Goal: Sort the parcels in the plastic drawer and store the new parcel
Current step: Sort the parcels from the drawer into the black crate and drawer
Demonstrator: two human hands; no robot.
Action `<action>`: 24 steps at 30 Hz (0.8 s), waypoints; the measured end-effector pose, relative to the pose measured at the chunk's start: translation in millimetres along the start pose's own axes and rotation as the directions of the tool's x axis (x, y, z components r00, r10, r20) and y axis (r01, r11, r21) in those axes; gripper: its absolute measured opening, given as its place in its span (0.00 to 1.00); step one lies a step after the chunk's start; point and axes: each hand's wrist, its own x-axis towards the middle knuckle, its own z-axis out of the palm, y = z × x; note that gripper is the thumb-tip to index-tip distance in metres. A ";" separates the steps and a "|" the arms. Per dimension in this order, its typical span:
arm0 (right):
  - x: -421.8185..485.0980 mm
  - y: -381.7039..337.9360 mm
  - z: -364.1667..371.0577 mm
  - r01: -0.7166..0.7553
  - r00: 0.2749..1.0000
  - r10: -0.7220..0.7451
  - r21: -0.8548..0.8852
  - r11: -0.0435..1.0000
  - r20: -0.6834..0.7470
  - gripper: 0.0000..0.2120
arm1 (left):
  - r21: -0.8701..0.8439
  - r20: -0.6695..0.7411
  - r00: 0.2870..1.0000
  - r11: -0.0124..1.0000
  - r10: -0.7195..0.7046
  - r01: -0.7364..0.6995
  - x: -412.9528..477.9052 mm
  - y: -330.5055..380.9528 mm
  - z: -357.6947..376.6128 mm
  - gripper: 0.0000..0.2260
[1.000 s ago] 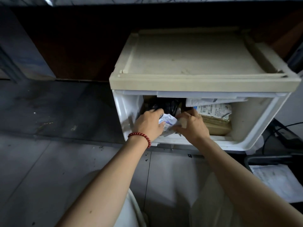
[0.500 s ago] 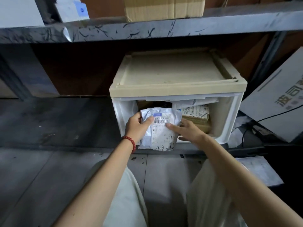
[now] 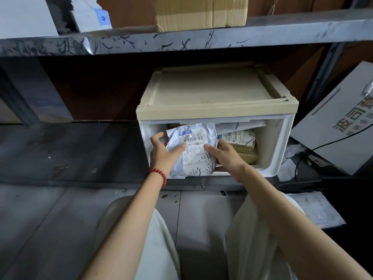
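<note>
A white plastic drawer [image 3: 276, 156] with a beige top stands open on the low shelf. A grey plastic parcel [image 3: 194, 138] with a white barcode label and handwritten numbers stands upright at the drawer's front left. My left hand [image 3: 163, 151] grips its left edge, thumb on the label. My right hand [image 3: 224, 153] holds its right edge, thumb on the label too. Behind and to the right lie a brown cardboard parcel [image 3: 245, 153] with a white label and a grey flat parcel [image 3: 240, 125] on top.
A scratched metal shelf edge [image 3: 181, 40] runs overhead, carrying a cardboard box [image 3: 201, 13] and white packages [image 3: 26, 16]. A grey printed box [image 3: 339, 126] leans at the right with a black cable across it. Papers [image 3: 314, 211] lie on the floor right of my knees.
The grey parcel came up out of the drawer and now stands upright at its front, held by both hands. The view has pulled back and tilted up, showing the upper shelf.
</note>
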 end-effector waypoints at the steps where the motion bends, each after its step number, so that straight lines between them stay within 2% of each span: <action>1: 1.2 0.2 1.3 -0.004 1.000 0.005 0.009 1.000 -0.022 0.07 | 0.009 -0.003 1.000 1.000 0.008 -0.008 -0.2 -1.8 -0.8 0.32; 7: 3.1 2.2 8.3 -0.049 0.999 0.048 0.028 0.998 0.021 0.06 | 0.115 -0.009 0.993 0.987 0.115 -0.113 -2.5 -13.8 -6.5 0.28; 11: 6.7 5.3 10.3 -0.102 0.994 0.102 0.003 0.995 -0.032 0.10 | 0.073 0.008 0.994 0.992 0.107 -0.107 -4.0 -16.5 -9.6 0.27; 14: 9.2 5.9 10.6 -0.112 0.989 0.119 0.084 0.990 -0.087 0.12 | 0.088 0.040 0.997 0.994 0.063 -0.066 -5.0 -15.4 -12.8 0.23; 18: 8.7 5.1 11.1 -0.127 0.984 0.146 0.170 0.977 -0.101 0.16 | 0.182 0.049 0.991 0.975 0.124 -0.131 -9.0 -13.2 -16.3 0.22; 20: 7.2 4.9 11.9 -0.148 0.981 0.166 0.163 0.975 -0.101 0.17 | 0.216 0.097 0.983 0.960 0.158 -0.176 -11.7 -12.3 -15.7 0.22; 24: 3.5 1.9 13.0 -0.183 0.970 0.210 0.204 0.962 -0.123 0.24 | 0.238 0.232 0.952 0.937 0.200 -0.254 -19.0 -10.3 -12.5 0.23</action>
